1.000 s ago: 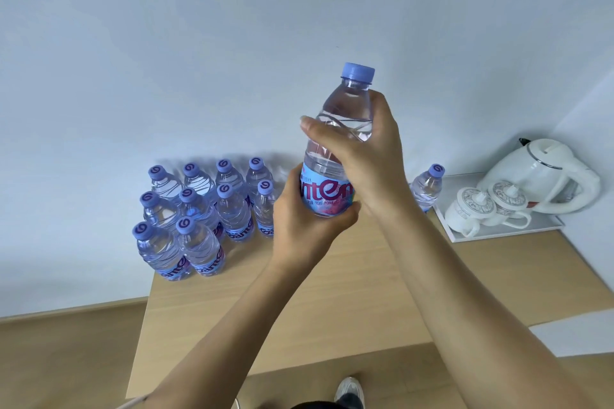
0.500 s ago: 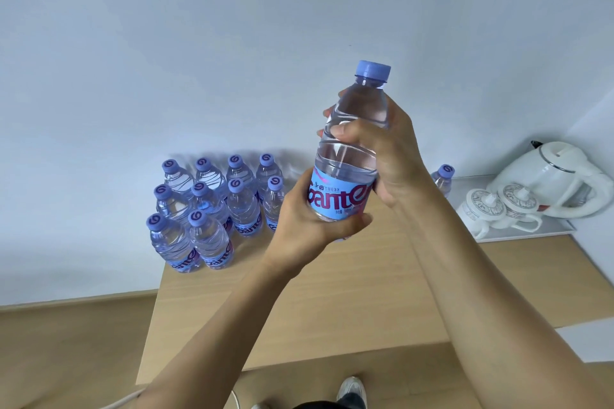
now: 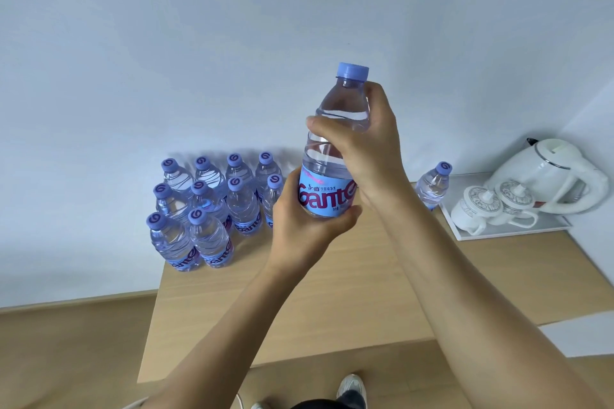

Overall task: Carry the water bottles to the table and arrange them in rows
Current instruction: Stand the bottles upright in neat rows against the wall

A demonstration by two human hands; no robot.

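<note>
I hold one clear water bottle (image 3: pixel 327 176) with a blue cap and blue label upright in the air above the wooden table (image 3: pixel 332 302). My left hand (image 3: pixel 305 222) grips its base and label from below. My right hand (image 3: pixel 368 146) grips its upper body just under the neck. Several matching bottles (image 3: pixel 206 209) stand in rows at the table's back left corner against the wall. A single bottle (image 3: pixel 433 186) stands apart at the back, right of my arms.
A white tray (image 3: pixel 518 232) at the back right carries two patterned lidded cups (image 3: pixel 475 209) and a white electric kettle (image 3: pixel 558 173). White walls close the back and right side. My shoe (image 3: pixel 352 390) shows on the wooden floor below the table's front edge.
The held bottle has been turned in my hands, so more of its label faces me. It has shifted slightly against the table behind it. Both hands keep their grip.
</note>
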